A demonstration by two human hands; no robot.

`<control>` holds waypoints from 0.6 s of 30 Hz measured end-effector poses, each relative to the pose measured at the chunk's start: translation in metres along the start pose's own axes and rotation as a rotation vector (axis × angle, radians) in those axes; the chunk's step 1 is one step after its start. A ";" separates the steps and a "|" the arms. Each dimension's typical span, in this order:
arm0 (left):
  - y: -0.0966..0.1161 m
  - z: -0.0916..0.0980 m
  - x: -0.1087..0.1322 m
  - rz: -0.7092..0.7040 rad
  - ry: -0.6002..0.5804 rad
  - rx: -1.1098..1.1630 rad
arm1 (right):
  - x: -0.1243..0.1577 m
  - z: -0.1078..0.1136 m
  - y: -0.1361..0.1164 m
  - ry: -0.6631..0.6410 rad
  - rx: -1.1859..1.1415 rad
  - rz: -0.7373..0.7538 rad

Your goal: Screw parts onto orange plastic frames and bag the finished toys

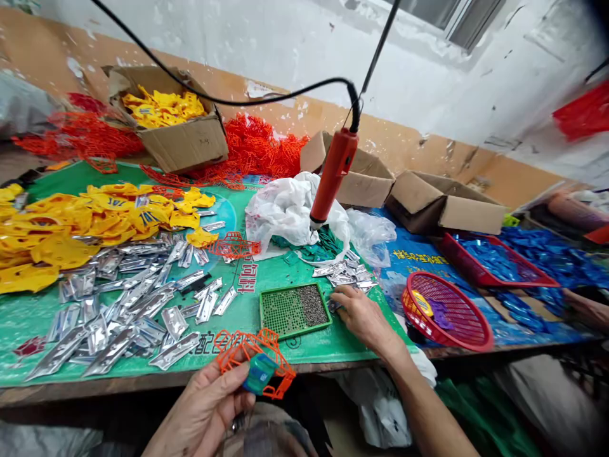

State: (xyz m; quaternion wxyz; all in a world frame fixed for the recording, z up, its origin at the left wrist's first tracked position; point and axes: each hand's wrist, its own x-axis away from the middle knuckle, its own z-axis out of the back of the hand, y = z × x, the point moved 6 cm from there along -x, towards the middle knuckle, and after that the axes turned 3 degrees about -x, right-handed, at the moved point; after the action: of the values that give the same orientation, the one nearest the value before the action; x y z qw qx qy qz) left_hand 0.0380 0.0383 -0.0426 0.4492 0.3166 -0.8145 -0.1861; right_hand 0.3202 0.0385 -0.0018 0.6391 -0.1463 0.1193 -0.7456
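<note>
Orange plastic showed first in the head view: a frame [285, 386], raised near the counter's front edge in the left hand [221, 393]. That hand's grip was closed on it, thumb and fingers pinching it at its left end, and a teal piece [260, 374] sat within the frame.

The right hand [359, 314] reached over the counter [238, 320], its fingertips just beyond the right rim of a green tray [304, 331]. Its fingers were bent down near a small shiny thing; whether that grip grasped anything, I could not tell. Tiny metal bits [313, 306] filled the tray's right part, while rows of holes showed at its left. Silver parts [349, 271] lay just beyond the right hand.

More silver strips [143, 304] spread across the left, with yellow parts [95, 219] heaped behind them. A red driver [333, 171] hung on a black cord in front of a white bag [280, 206], above green pieces [326, 244]. To the right stood a red basket [476, 324] holding a purple piece [441, 314], and near the right edge a co-worker's hand [587, 310] was beside blue parts [521, 308].
</note>
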 end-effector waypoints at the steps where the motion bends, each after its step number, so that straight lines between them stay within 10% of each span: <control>1: 0.000 0.002 0.000 -0.009 0.005 -0.005 | -0.003 0.000 -0.002 -0.040 0.021 0.014; 18: 0.010 -0.006 0.011 -0.114 -0.001 -0.009 | -0.033 0.007 0.004 -0.225 0.087 0.015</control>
State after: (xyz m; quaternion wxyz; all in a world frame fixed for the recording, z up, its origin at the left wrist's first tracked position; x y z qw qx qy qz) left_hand 0.0352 0.0375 -0.0270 0.4388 0.3600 -0.7946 -0.2153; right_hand 0.3315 0.0706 0.0012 0.6599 -0.2001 0.0157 -0.7241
